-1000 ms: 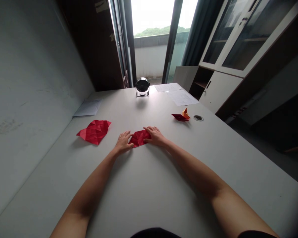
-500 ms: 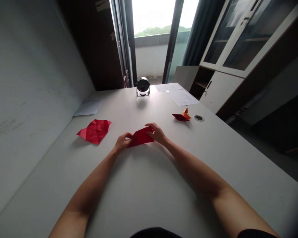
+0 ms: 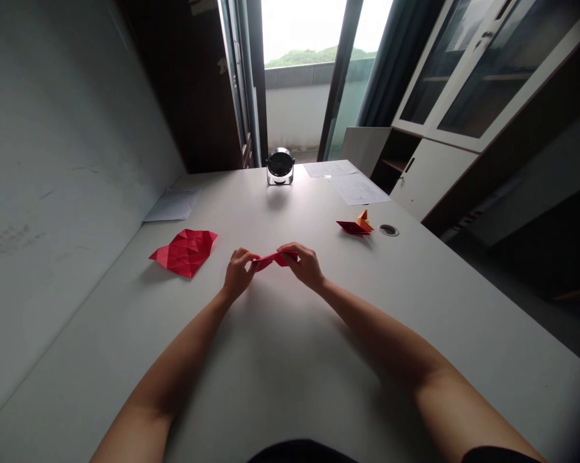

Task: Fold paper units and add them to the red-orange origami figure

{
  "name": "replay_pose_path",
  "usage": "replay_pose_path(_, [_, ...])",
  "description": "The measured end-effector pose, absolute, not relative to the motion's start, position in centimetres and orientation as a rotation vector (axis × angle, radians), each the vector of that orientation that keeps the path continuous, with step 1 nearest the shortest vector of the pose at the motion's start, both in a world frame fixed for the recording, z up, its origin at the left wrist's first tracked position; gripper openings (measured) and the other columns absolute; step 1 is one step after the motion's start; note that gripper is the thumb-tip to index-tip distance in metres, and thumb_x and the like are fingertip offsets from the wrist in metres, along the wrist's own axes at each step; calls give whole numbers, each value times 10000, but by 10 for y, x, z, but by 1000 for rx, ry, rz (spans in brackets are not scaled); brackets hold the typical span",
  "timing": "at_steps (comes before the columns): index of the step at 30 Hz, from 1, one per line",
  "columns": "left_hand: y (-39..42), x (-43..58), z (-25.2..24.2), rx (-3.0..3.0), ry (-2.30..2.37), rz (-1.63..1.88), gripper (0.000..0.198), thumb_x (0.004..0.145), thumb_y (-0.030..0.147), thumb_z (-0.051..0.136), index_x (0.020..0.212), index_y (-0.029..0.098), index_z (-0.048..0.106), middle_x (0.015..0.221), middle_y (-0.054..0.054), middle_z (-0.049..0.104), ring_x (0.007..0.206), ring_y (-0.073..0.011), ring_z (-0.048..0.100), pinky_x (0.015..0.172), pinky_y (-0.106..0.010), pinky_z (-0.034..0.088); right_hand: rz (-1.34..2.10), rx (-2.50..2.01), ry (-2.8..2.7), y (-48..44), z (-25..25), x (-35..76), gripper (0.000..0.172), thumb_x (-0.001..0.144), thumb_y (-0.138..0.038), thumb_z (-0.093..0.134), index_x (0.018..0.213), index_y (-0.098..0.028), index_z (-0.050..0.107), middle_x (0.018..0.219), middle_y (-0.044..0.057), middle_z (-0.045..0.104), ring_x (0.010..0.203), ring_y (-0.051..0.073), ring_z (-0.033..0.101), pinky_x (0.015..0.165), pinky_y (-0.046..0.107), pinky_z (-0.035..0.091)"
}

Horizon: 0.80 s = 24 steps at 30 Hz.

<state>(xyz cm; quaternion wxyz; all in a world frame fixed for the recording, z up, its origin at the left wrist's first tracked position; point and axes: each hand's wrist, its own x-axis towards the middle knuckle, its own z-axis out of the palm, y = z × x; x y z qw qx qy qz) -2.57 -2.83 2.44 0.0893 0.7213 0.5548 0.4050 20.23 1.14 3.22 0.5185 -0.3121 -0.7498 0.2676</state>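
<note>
A small folded red paper point(image 3: 274, 259) is held just above the white table point(image 3: 290, 360), seen almost edge-on. My left hand point(image 3: 238, 273) pinches its left end with curled fingers. My right hand point(image 3: 303, 262) grips its right end, fingers closed over the top. Both hands are lifted slightly off the tabletop near its middle.
A creased, unfolded red sheet point(image 3: 184, 251) lies to the left. A finished red and orange paper figure point(image 3: 356, 224) sits to the right beside a round cable hole point(image 3: 389, 229). A small round device point(image 3: 280, 167) and white papers point(image 3: 348, 182) lie at the far edge; another sheet point(image 3: 172, 205) rests by the left wall.
The red paper lay flat under both hands a second ago. It has been lifted off the table and turned, so it now shows nearly edge-on between pinching fingers.
</note>
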Motion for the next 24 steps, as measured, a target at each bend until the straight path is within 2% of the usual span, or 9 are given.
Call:
replay_pose_path(4, [-31,-30,26,2163,1869,1126,171,910,231,580,995,238,728,821,-53,664,825,-224,598,832,-350,458,471,-563,-2046,-3,34,196,190,990,-288,524,1064,-262,696,1100,71,723,1016,202,672,914,374,544])
replay_pose_path(8, [-33,-36,25,2158,1988,1116,315,929,172,494,1099,261,744,888,-75,724,879,-251,624,890,-375,417,288,-390,-2230,-4,30,194,242,992,-233,515,1157,-295,681,1179,54,716,1184,217,621,1044,443,491])
replay_pose_path(11, [-33,-39,22,2138,1995,1095,389,931,176,471,1223,270,712,983,-96,751,912,-266,645,884,-370,419,240,-343,-2274,1,29,196,291,997,-212,496,1205,-310,675,1206,43,711,1209,216,612,1070,460,479])
replay_pose_path(13, [-32,-41,19,2105,2047,1071,429,920,173,477,1290,260,677,983,-107,758,854,-256,660,823,-346,436,233,-376,-2284,5,28,198,302,998,-217,490,1214,-315,678,1228,41,704,1236,225,596,1087,481,466])
replay_pose_path(16, [-30,-43,15,2058,2135,1067,451,906,181,502,1327,240,653,884,-108,763,755,-236,668,751,-316,445,213,-444,-2297,9,26,202,312,1000,-218,480,1217,-318,680,1253,37,693,1267,229,574,1121,506,427])
replay_pose_path(20, [-27,-43,14,2058,2120,1048,473,889,167,513,1335,253,647,772,-78,751,719,-231,676,756,-316,466,176,-475,-2319,14,23,204,308,996,-201,485,1194,-309,693,1219,35,708,1239,220,583,1134,494,401])
replay_pose_path(24, [-25,-40,13,2031,1871,1081,483,853,136,510,1283,278,678,1039,-65,766,882,-244,699,833,-344,507,209,-549,-2384,16,23,204,314,988,-203,506,1208,-331,691,1244,32,696,1265,223,555,1114,479,407])
